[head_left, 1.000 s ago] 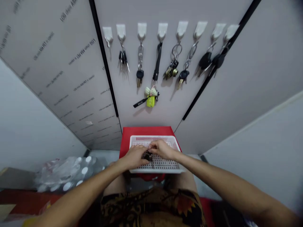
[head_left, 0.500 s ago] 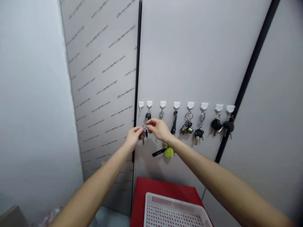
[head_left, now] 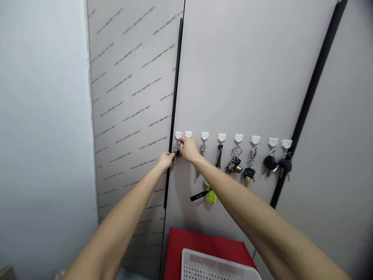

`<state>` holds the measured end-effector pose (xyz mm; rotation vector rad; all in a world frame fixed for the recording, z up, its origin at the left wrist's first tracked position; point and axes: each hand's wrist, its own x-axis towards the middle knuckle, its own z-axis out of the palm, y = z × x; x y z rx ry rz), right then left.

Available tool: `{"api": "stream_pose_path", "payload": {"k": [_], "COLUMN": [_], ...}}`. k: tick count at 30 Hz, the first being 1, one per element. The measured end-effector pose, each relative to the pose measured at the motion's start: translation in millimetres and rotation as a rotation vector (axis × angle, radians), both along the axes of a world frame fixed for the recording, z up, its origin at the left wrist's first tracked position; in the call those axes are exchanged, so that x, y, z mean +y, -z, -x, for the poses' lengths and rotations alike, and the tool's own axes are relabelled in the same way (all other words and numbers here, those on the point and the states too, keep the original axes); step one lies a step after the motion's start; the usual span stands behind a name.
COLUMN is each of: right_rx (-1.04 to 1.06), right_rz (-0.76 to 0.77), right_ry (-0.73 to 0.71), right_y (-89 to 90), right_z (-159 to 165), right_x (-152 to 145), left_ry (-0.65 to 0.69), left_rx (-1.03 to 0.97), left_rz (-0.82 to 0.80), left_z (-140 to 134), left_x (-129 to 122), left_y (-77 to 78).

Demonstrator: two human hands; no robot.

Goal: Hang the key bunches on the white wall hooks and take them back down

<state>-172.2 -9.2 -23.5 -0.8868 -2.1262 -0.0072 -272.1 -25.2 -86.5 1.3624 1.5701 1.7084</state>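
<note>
A bunch of keys [head_left: 176, 152] on a metal ring is just below the leftmost white hook [head_left: 178, 135]. My left hand [head_left: 166, 160] pinches these keys from the left, with thumb and finger closed on them. From the right, my right hand [head_left: 189, 149] has its fingertips closed at the top of the ring, close under that hook. It covers part of the second hook [head_left: 188, 134] and whatever hangs there. Right of my hand, a metal key chain [head_left: 202, 149] hangs from the third hook [head_left: 204, 136].
Further right hang a black strap [head_left: 219, 155] with a yellow-green tag [head_left: 211, 196] lower down, and several more key bunches [head_left: 234, 165]. Below, a white perforated basket [head_left: 215, 260] stands on a red surface [head_left: 204, 241]. A black vertical strip [head_left: 176, 85] runs left of the hooks.
Both hands have moved with the keys up to the leftmost hook, which hung bare before. My right hand now covers the second hook's lower part. The view has shifted slightly.
</note>
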Motion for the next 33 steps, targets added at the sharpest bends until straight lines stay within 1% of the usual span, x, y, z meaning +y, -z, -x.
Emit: {"api": "stream_pose_path", "payload": {"k": [2,3,4,5,6,8,9,10,11,12,13,14,16,18,19,20,21,22,24,26,28,29,30,31,33], "right_rx": [0.039,0.048,0.054,0.04,-0.003,-0.111,-0.149,-0.164,-0.148,-0.091,-0.003,0.104,0.34,0.482,0.524,0.551,0.569,0.584,0.607,0.629,0.63,0.615,0.587,0.551,0.467], "right_rz": [-0.051,-0.052,-0.027,0.043,0.175,0.53,0.659,0.752,0.791,0.774,0.719,0.646,0.436,0.279,0.236,0.213,0.204,0.203,0.209,0.229,0.287,0.333,0.385,0.429,0.447], "right_ry": [-0.029,-0.048,-0.071,-0.094,-0.103,-0.142,-0.151,-0.164,-0.178,-0.191,-0.214,-0.247,-0.331,-0.389,-0.4,-0.409,-0.421,-0.444,-0.511,-0.566,-0.561,-0.528,-0.472,-0.398,-0.238], "right_y": [20.4,36.2,55.8,78.2,102.1,145.9,161.4,170.1,171.2,164.5,151.1,132.6,89.1,50.6,36.6,26.5,20.1,16.8,16.8,23.1,34.3,41.2,48.3,55.0,64.1], "right_z": [-21.5,-34.5,-48.4,-62.6,-76.6,-102.1,-113.1,-122.5,-130.5,-137.3,-143.0,-147.9,-156.2,-163.0,-165.7,-167.7,-169.1,-169.7,-168.6,-164.7,-158.5,-154.6,-150.1,-145.0,-133.2], "right_x": [-12.5,-18.1,-22.7,-26.1,-28.2,-29.7,-29.8,-30.1,-31.1,-33.0,-36.3,-41.0,-54.8,-71.9,-80.3,-87.7,-93.8,-98.2,-101.5,-97.6,-86.7,-78.8,-69.6,-59.6,-39.1], "left_ry": [0.001,-0.006,-0.011,-0.015,-0.015,0.041,0.089,0.148,0.215,0.285,0.35,0.42,0.544,0.629,0.656,0.678,0.697,0.713,0.74,0.746,0.702,0.64,0.533,0.382,-0.003], "left_rx": [-0.005,-0.009,-0.012,-0.018,-0.026,-0.044,-0.049,-0.051,-0.057,-0.067,-0.083,-0.112,-0.143,-0.139,-0.141,-0.145,-0.153,-0.16,-0.163,-0.148,-0.111,-0.087,-0.062,-0.031,0.063], "left_rz": [0.033,0.05,0.063,0.076,0.091,0.13,0.151,0.167,0.167,0.144,0.101,0.024,-0.156,-0.286,-0.331,-0.362,-0.382,-0.396,-0.407,-0.395,-0.342,-0.302,-0.261,-0.23,-0.228], "left_z": [-0.5,-2.2,-5.3,-10.1,-16.7,-35.2,-46.5,-58.6,-71.0,-83.1,-94.5,-105.0,-122.2,-134.8,-139.7,-143.9,-147.6,-150.8,-155.6,-156.6,-150.9,-144.9,-136.6,-126.3,-102.5], "left_x": [-13.3,-20.9,-28.5,-35.6,-41.8,-51.0,-54.0,-56.2,-57.8,-59.3,-61.0,-63.3,-70.2,-80.0,-85.2,-90.1,-94.3,-97.5,-100.1,-96.8,-87.2,-80.4,-72.7,-64.5,-48.5], "left_y": [20.7,33.5,47.8,62.9,78.0,103.1,110.4,112.6,109.1,100.0,86.0,68.2,27.8,-8.3,-22.1,-32.4,-39.4,-43.4,-44.0,-37.0,-24.2,-16.6,-8.9,-1.8,8.7]}}
